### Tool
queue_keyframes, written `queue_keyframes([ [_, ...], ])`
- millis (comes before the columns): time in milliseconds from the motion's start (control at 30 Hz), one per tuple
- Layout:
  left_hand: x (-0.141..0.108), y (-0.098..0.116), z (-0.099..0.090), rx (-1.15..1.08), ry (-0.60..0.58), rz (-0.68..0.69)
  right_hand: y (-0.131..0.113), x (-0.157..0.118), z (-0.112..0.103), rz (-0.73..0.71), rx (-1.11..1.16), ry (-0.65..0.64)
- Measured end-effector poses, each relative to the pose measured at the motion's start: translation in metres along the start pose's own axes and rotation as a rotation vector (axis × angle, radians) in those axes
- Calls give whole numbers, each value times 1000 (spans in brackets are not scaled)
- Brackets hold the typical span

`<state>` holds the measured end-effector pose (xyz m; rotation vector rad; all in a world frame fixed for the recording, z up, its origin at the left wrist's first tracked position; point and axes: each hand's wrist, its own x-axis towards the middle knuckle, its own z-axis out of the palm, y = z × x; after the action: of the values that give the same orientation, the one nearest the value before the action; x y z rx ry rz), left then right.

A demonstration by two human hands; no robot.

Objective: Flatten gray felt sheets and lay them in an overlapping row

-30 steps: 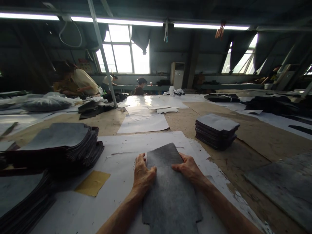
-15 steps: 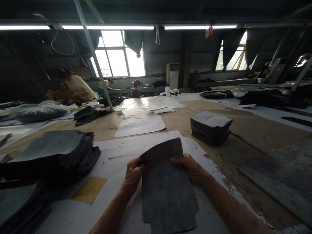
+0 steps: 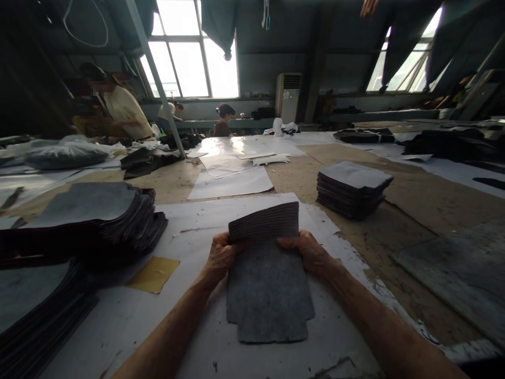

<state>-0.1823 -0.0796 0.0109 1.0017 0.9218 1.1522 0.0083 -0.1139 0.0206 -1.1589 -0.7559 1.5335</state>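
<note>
A stack of grey cut fabric pieces [image 3: 270,295] is held between my two hands in front of me. Its far end bends upward, so the many layer edges fan out in fine steps. My left hand [image 3: 224,255] is closed on the left edge, thumb on top of the sheets. On the opposite edge my right hand [image 3: 310,252] grips the same way, its thumb lying across the top sheet. The fingers under the stack are hidden. The near end has notched corners and points toward me, over white paper [image 3: 189,326].
Taller stacks of like pieces [image 3: 94,202] stand at the left, beside a yellow card [image 3: 153,275]. A neat stack [image 3: 351,181] sits at the far right of the paper. A slanted metal pole [image 3: 158,84] rises behind. Other people [image 3: 126,113] work farther back.
The view has tilted down a little. The stack's near end now points more squarely at me, and the bent far end shows its stepped edges more plainly. Both hands keep their grip.
</note>
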Motion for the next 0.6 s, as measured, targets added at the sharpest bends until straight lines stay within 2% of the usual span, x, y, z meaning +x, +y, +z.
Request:
queue_keyframes([
  [67,-1,3,0,-31,5,13,4,-1,0,-81,-35,60],
  [133,-1,6,-1,-127,-59,-61,8,-1,0,-309,-201,118],
  [200,-1,8,-1,-225,-139,-175,11,-1,0,-550,-391,110],
  [233,-1,9,-2,-248,-159,-217,11,-1,0,-615,-445,91],
  [267,-1,9,-2,-246,-159,-239,10,-1,0,-620,-448,75],
  [300,-1,8,-2,-223,-146,-248,8,-1,1,-564,-402,64],
  [400,-2,6,-2,-112,-91,-205,4,-2,3,-203,-128,-4],
  [467,-4,6,-3,-43,-70,-99,4,-4,4,-26,4,-16],
  [533,-7,6,-3,-11,-59,19,7,-5,3,-44,19,48],
  [600,-9,7,-2,-49,-80,21,10,-5,2,-234,-97,125],
])
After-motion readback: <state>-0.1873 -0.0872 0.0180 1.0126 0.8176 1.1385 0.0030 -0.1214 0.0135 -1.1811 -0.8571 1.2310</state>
